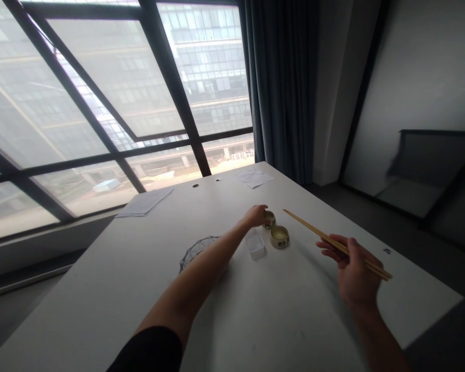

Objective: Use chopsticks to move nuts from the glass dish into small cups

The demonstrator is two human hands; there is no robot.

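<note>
My left hand [255,215] reaches far across the white table, its fingers closed on the rim of a small ceramic bowl [270,219] with dark characters on its side. Just nearer stands a second matching bowl [280,237], greenish inside. Beside it, to the left, is a small clear plastic container [255,246]. My right hand [357,271] holds a pair of wooden chopsticks [313,229] above the table, their tips pointing left and away, close together. Partly hidden behind my left forearm is a faceted glass bowl [196,250].
Papers [145,202] lie at the table's far left edge, and more sheets [254,177] near the far corner. A small dark object [387,251] sits near the right edge of the table [275,310]. Windows and a dark curtain [284,88] stand beyond.
</note>
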